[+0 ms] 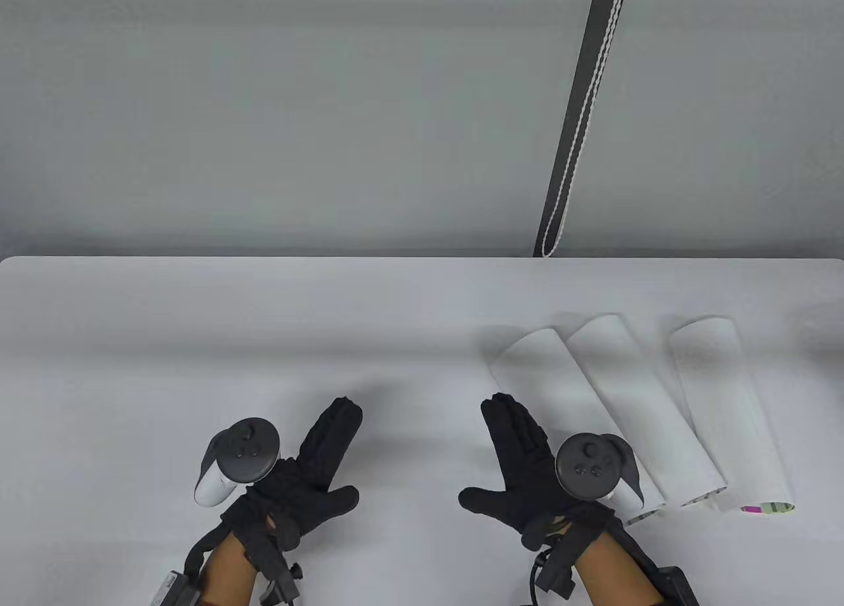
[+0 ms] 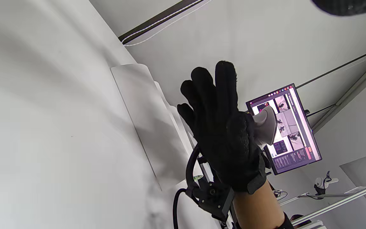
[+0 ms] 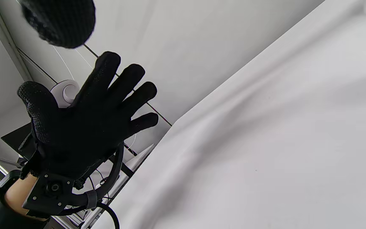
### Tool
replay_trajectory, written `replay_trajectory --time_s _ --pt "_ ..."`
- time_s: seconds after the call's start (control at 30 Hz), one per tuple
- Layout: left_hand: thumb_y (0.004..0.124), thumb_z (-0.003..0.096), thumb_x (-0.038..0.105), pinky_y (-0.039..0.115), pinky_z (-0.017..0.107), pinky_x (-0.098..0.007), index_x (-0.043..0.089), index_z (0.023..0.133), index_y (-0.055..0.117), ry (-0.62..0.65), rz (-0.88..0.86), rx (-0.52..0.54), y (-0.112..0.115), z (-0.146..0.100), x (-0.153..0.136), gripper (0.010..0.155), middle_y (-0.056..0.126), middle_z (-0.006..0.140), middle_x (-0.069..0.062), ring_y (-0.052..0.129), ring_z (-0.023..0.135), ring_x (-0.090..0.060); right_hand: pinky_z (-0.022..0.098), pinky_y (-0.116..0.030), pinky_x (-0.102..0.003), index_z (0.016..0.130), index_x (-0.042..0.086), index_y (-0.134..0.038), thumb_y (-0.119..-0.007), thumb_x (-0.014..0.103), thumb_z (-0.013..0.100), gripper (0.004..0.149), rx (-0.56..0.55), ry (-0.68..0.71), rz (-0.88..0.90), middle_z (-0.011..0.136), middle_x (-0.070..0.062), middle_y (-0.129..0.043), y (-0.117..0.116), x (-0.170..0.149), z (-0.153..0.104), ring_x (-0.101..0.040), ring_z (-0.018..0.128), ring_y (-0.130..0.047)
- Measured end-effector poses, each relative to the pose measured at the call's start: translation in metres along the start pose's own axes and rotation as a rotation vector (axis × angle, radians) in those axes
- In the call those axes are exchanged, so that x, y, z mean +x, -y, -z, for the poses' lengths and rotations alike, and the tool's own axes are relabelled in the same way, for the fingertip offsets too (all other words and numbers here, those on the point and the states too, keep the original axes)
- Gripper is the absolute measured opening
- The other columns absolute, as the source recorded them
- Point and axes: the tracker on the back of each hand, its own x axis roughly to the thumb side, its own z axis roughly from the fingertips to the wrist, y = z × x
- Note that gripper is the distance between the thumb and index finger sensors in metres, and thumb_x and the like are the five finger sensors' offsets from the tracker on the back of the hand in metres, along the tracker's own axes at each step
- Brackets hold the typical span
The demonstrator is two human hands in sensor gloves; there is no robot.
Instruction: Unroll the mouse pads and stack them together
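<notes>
Right hand [image 2: 224, 133] fills centre frame, black glove, palm toward camera, fingers [image 2: 225, 82] straight and together pointing to 12 o'clock, holding nothing. Rolled mouse pads [image 2: 145, 114] lie on the white table [image 2: 43, 133] at its 9 o'clock, just beside it. Lit monitor [image 2: 292, 130] at 3 o'clock behind. Dark glove tip [image 2: 348, 6] at 1 o'clock corner.

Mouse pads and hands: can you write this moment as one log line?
stage: before first pick | left hand: flat, open, holds nothing | right hand: flat, open, beside rolls | three rolled mouse pads: still rolled, table right side
</notes>
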Motion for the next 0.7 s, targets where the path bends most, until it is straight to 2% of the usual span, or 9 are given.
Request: replay_trajectory --time_s 0.33,0.43,0.47,0.57,0.7 --pt "0.059 0.0349 0.085 0.015 0.062 -0.079 0.036 0.107 0.001 -0.003 -0.003 0.004 -0.001 0.000 0.000 0.104 -0.008 0.114 -0.010 -0.001 0.104 -0.049 0.060 -0.013 -0.078 0.107 0.024 -0.005 -0.081 0.062 0.050 0.103 0.000 -0.007 0.000 0.111 -0.025 -0.002 0.000 0.000 0.000 -0.056 0.101 -0.004" --pt "0.059 0.0349 0.084 0.015 0.062 -0.079 0.036 0.107 0.002 -0.017 0.003 0.016 -0.001 0.000 -0.002 0.104 -0.007 0.115 -0.010 -0.001 0.105 -0.049 0.060 -0.015 -0.079 0.107 0.024 -0.006 -0.082 0.059 0.051 0.102 -0.037 -0.022 -0.033 0.111 -0.025 -0.003 0.008 0.004 -0.001 -0.056 0.101 -0.005" --pt "0.059 0.0349 0.084 0.016 0.062 -0.079 0.036 0.107 0.002 -0.021 0.005 0.023 -0.002 0.000 -0.003 0.104 -0.007 0.115 -0.010 -0.001 0.105 -0.049 0.061 -0.017 -0.079 0.107 0.023 -0.006 -0.082 0.058 0.051 0.101 -0.079 -0.038 -0.061 0.111 -0.025 -0.004 0.016 0.007 -0.001 -0.056 0.101 -0.007" --pt "0.060 0.0349 0.084 0.016 0.063 -0.079 0.036 0.107 0.002 -0.022 -0.008 0.038 -0.004 -0.001 -0.005 0.104 -0.006 0.115 -0.010 -0.001 0.105 -0.049 0.063 -0.021 -0.078 0.109 0.022 -0.011 -0.085 0.049 0.052 0.097 -0.151 -0.158 -0.111 0.112 -0.025 -0.008 0.033 0.009 -0.001 -0.056 0.103 -0.012" --pt "0.060 0.0352 0.083 0.016 0.063 -0.079 0.036 0.107 0.003 -0.031 -0.005 0.048 -0.005 -0.003 -0.007 0.104 -0.005 0.115 -0.010 0.000 0.105 -0.049 0.064 -0.026 -0.079 0.110 0.019 -0.020 -0.087 0.042 0.052 0.092 -0.199 -0.485 -0.359 0.113 -0.026 -0.016 0.058 -0.007 -0.002 -0.057 0.103 -0.020"
